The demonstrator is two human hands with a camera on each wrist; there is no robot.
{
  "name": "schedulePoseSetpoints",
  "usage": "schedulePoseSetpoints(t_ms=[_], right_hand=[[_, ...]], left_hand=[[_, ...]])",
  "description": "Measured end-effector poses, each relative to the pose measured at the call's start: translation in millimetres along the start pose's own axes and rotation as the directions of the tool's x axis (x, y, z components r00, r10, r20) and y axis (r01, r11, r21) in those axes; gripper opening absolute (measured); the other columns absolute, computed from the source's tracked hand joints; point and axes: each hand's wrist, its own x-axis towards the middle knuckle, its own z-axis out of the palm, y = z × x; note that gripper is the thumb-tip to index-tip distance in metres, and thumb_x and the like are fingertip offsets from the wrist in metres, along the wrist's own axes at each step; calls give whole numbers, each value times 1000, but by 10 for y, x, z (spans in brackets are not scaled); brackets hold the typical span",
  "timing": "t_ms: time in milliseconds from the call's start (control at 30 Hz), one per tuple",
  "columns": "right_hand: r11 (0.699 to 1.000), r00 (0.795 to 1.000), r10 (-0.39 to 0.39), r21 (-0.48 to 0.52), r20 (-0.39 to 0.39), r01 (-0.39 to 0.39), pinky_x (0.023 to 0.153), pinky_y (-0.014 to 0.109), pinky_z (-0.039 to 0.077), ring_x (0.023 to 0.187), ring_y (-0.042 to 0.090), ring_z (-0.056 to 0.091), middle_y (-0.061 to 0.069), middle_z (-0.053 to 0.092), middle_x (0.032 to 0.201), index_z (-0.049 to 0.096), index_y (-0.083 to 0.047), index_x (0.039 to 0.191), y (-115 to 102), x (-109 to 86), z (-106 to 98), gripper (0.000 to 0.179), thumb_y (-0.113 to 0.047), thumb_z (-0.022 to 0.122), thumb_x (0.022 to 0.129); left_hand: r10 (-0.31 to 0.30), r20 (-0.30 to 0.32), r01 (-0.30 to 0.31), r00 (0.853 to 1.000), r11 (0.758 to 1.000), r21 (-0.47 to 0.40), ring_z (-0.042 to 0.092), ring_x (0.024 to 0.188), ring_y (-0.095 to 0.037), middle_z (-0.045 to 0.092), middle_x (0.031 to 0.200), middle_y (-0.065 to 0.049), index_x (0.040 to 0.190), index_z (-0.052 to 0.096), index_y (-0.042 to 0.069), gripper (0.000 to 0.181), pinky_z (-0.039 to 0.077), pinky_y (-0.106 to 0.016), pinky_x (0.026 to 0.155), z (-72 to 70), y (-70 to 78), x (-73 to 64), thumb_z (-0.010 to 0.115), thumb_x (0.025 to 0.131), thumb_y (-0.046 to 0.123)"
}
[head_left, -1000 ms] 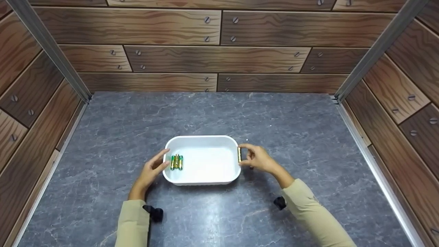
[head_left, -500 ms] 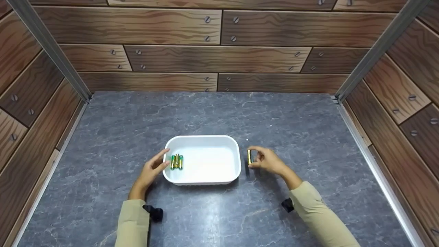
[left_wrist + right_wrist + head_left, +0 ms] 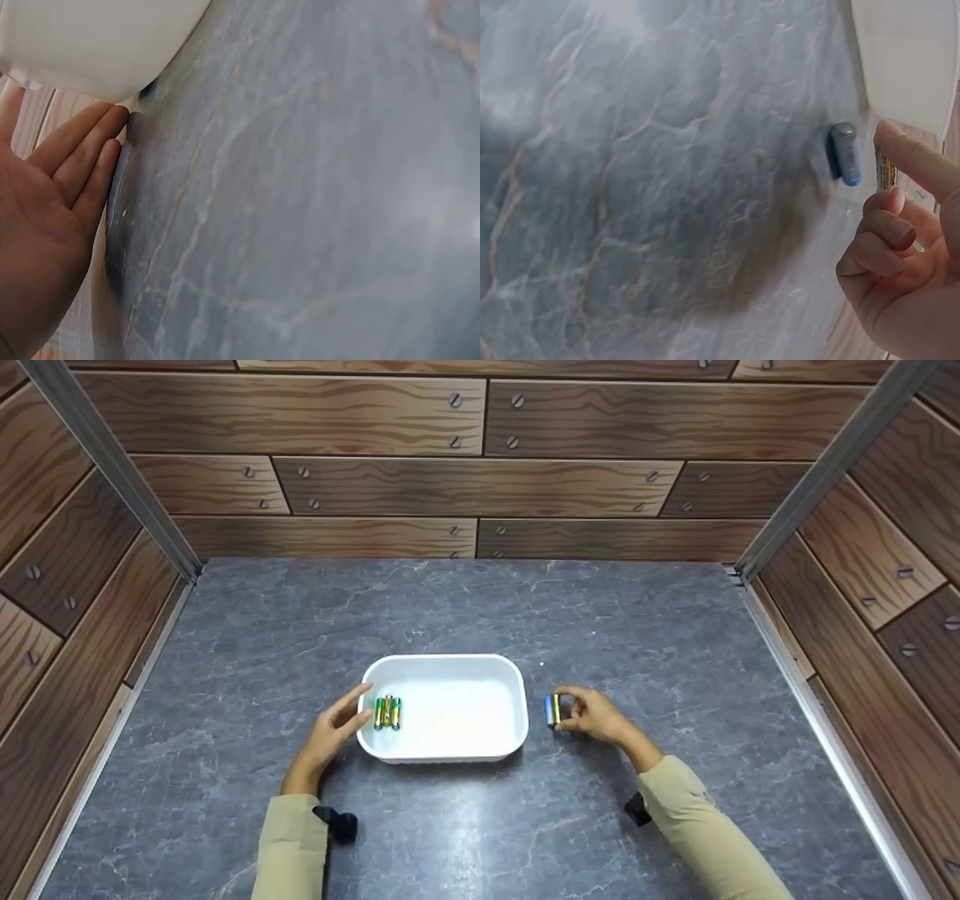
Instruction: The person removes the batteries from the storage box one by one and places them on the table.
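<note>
A white tray (image 3: pixel 465 739) sits mid-table, with three green-and-gold batteries (image 3: pixel 387 712) lying side by side at its left end. My left hand (image 3: pixel 328 740) rests at the tray's left end, its fingers fairly straight and the thumb by the rim. To the right of the tray, my right hand (image 3: pixel 600 717) pinches a gold battery (image 3: pixel 556 709) by its two ends between thumb and finger. Just left of that battery, a blue battery (image 3: pixel 548 711) lies on the table; the right wrist view shows the blue battery (image 3: pixel 846 154) apart from the fingers.
The grey marbled table (image 3: pixel 465 607) is bounded by wood-patterned walls (image 3: pixel 480 487) at the back and sides. Metal rails (image 3: pixel 825 742) run along the side edges. Black wrist cameras (image 3: pixel 341 825) hang at both sleeves.
My right hand has moved rightward from the tray's right rim, carrying the gold battery. The blue battery has come into sight beside it. My left hand and the tray stay put.
</note>
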Motion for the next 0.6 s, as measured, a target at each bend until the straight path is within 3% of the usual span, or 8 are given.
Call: schedulePoseSetpoints(t_ms=[200,600], right_hand=[[1000,1000,6,-21,-4,-6,53,19,36,57,7,42,-4,47,62,56,8,124,91,23,21,55,-2,79,75],[998,998,57,-13,2,-57,53,21,40,59,9,45,-2,50,64,54,7,129,155,60,76,60,-2,78,75]], left_hand=[[-6,7,6,1000,1000,-1,61,103,-1,55,137,-25,142,48,6,49,50,-16,83,-4,-5,0,59,94,4],[19,2,-19,1000,1000,-4,58,121,-21,55,138,-24,141,48,4,49,47,-13,89,-3,-18,10,59,93,3]])
